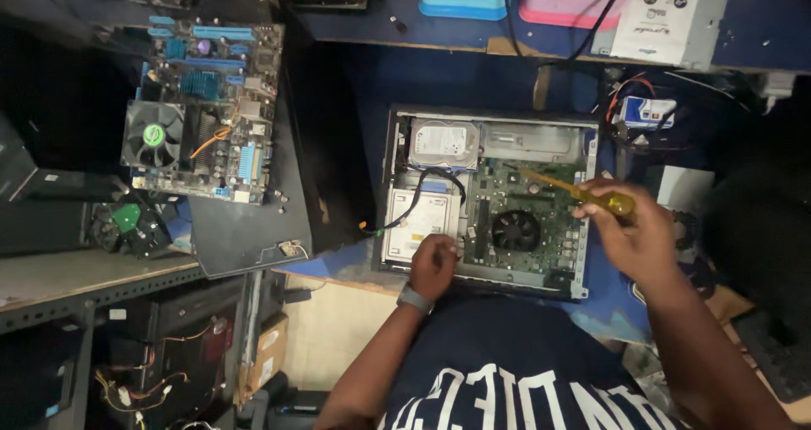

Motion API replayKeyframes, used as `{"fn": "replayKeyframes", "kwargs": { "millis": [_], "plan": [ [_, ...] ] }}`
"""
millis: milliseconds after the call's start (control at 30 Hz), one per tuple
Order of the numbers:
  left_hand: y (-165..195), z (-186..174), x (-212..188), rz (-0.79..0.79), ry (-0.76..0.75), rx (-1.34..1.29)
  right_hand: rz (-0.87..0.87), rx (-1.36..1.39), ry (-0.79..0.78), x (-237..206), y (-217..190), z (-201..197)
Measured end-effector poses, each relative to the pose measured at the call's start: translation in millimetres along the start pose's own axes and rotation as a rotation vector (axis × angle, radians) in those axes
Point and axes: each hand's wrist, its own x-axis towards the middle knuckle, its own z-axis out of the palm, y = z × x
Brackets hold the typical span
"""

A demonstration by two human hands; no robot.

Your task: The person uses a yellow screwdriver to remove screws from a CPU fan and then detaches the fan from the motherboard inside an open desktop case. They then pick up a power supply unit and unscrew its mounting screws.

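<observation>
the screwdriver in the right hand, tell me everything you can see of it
The screwdriver has a see-through yellow plastic handle and a thin shaft that looks amber in this light. The right hand wraps the handle end. It lies slanted, tip pointing up-left over the green circuit board inside the open computer case, above the black round fan. Whether the tip touches the board cannot be told.

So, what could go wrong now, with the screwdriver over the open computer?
The screwdriver in the right hand points at the bare motherboard; a slip might scratch it or hit the fan. The left hand rests by the black cable, which it could snag.
</observation>
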Motion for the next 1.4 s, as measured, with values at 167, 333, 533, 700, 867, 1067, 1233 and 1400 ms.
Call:
{"fn": "replayKeyframes", "kwargs": {
  "millis": [167, 333, 533, 700, 867, 1067, 1233, 1400],
  "plan": [
    [-3, -1, 2, 0.171, 0.032, 0.148, 0.015, -0.037, -0.023, 2, 9, 1],
    [-8, 0, 0, -0.004, -0.024, 0.028, 0.018, -0.025, -0.037, 5, 12, 3],
    [-9, -1, 1, 0.010, -0.032, 0.042, 0.001, -0.080, -0.063, 10, 11, 3],
    [-6, -3, 2, -0.042, -0.050, 0.050, 0.008, -0.081, -0.055, 10, 11, 3],
    [-6, -3, 2, -0.016, -0.056, 0.080, 0.023, -0.081, -0.055, 9, 11, 3],
    [-8, -3, 1, -0.054, -0.076, 0.056, 0.025, -0.093, -0.077, 10, 11, 3],
    [-7, -2, 1, -0.012, -0.058, 0.075, 0.015, -0.156, -0.090, 11, 7, 2],
    [-5, -2, 1, -0.003, -0.052, 0.093, -0.034, -0.271, -0.117, 11, 6, 3]
  ]
}}
